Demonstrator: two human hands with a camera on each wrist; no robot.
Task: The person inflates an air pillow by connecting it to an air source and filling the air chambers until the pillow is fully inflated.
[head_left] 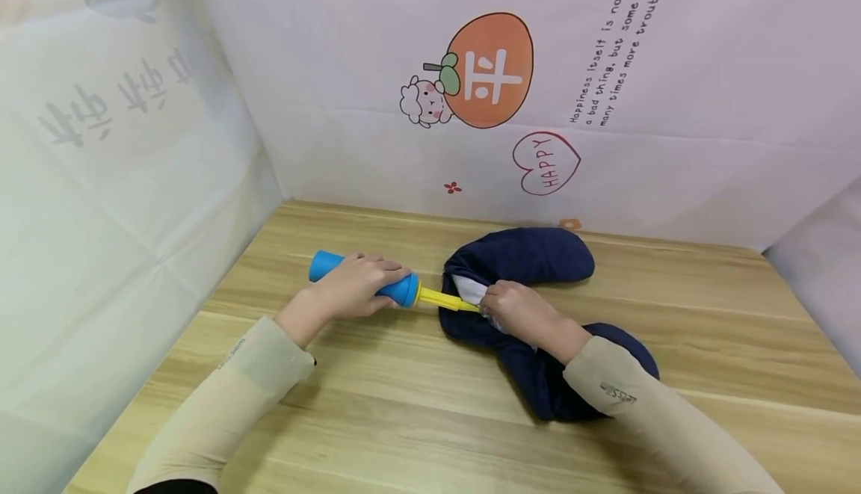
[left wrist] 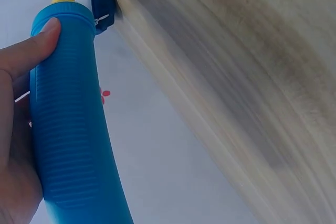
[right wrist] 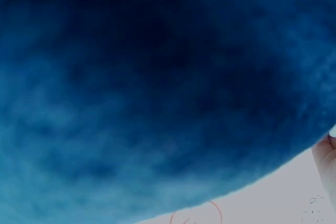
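A blue hand pump [left wrist: 68, 114] with a yellow nozzle [head_left: 440, 299] lies across the middle of the scene in the head view. My left hand [head_left: 359, 285] grips its blue barrel, thumb near the collar in the left wrist view. The nozzle tip meets a navy U-shaped neck pillow [head_left: 518, 251] at its opened cover, where a white inner lining [head_left: 468, 288] shows. My right hand [head_left: 521, 313] pinches the lining around the nozzle tip; the fingertips and valve are mostly hidden. In the right wrist view the pillow's dark fabric [right wrist: 157, 103] fills most of the picture.
The wood-grain table [head_left: 403, 419] carries everything. A white printed sheet [head_left: 336, 53] hangs as a wall behind the table, and another white wall [head_left: 101, 217] stands along the left side. A zipper pull [left wrist: 102, 19] shows at the pillow's edge.
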